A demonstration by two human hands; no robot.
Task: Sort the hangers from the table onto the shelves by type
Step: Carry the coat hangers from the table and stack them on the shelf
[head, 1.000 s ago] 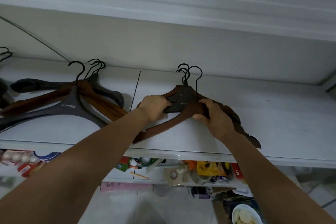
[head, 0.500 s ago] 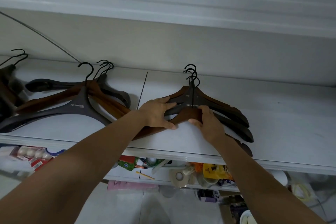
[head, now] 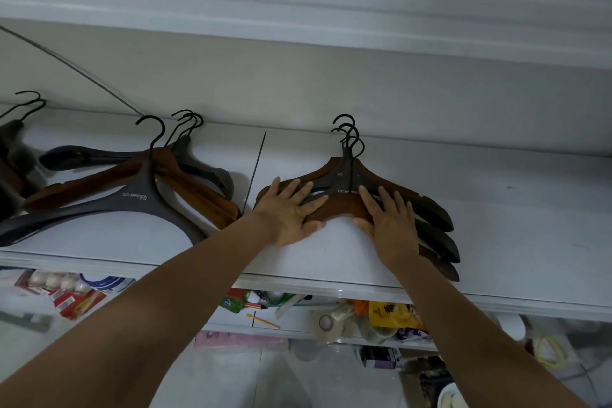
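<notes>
A stack of brown and dark hangers [head: 344,180] with black hooks lies flat on the white shelf [head: 513,225], hooks toward the wall. My left hand [head: 291,209] lies flat on the stack's left arms, fingers straight. My right hand [head: 387,219] presses flat on its right arms. Left of them a second pile of grey and brown hangers [head: 132,199] lies spread on the same shelf. More hangers [head: 13,156] show at the far left edge.
A thin dark seam [head: 255,172] divides the shelf between the two piles. Below the shelf a lower level holds clutter: a tape roll [head: 326,323], a yellow packet [head: 390,313], red packaging [head: 76,301]. The shelf's right part is bare.
Both hands went from gripping the front brown hanger to lying flat on the stack. The stack has been pushed back and squared up, its hooks now closer together.
</notes>
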